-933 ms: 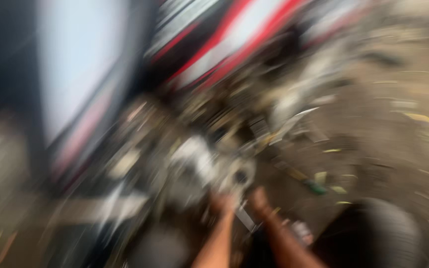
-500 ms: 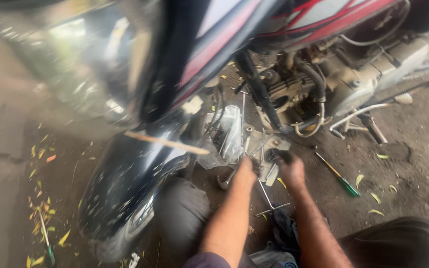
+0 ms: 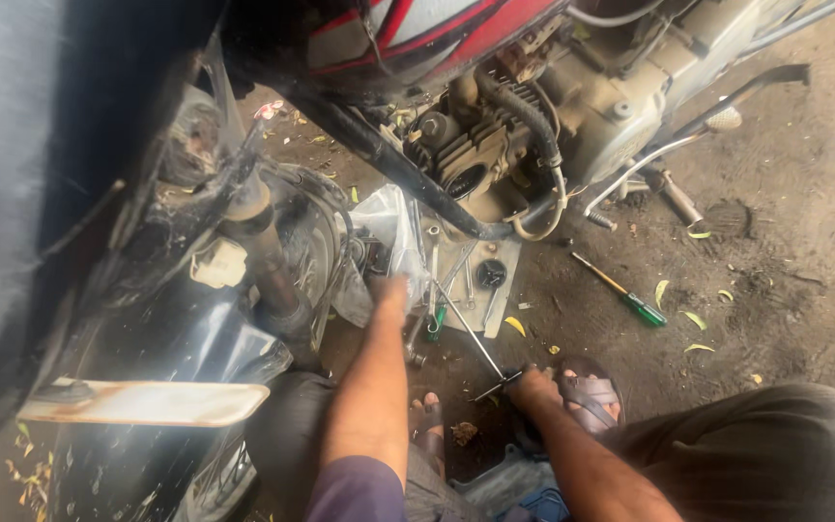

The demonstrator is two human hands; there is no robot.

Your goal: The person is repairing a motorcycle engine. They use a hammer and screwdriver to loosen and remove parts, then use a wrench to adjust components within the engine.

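Dirt workshop floor (image 3: 785, 290), motorcycle engine (image 3: 504, 145) overhead. Left hand (image 3: 390, 290) reaches into tool pile (image 3: 456, 280) on tray below engine; grip hidden, cannot tell. Right hand (image 3: 532, 385) closed on long metal rod (image 3: 471, 333) near sandalled foot (image 3: 587, 396). Green-handled screwdriver (image 3: 622, 290) lies apart on dirt.

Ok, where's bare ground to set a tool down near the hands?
Free: the dirt right of the green-handled screwdriver, below the kickstand. Crowded: the tool tray under the engine, beside the left hand; the right hand holds a long rod by the sandalled foot.
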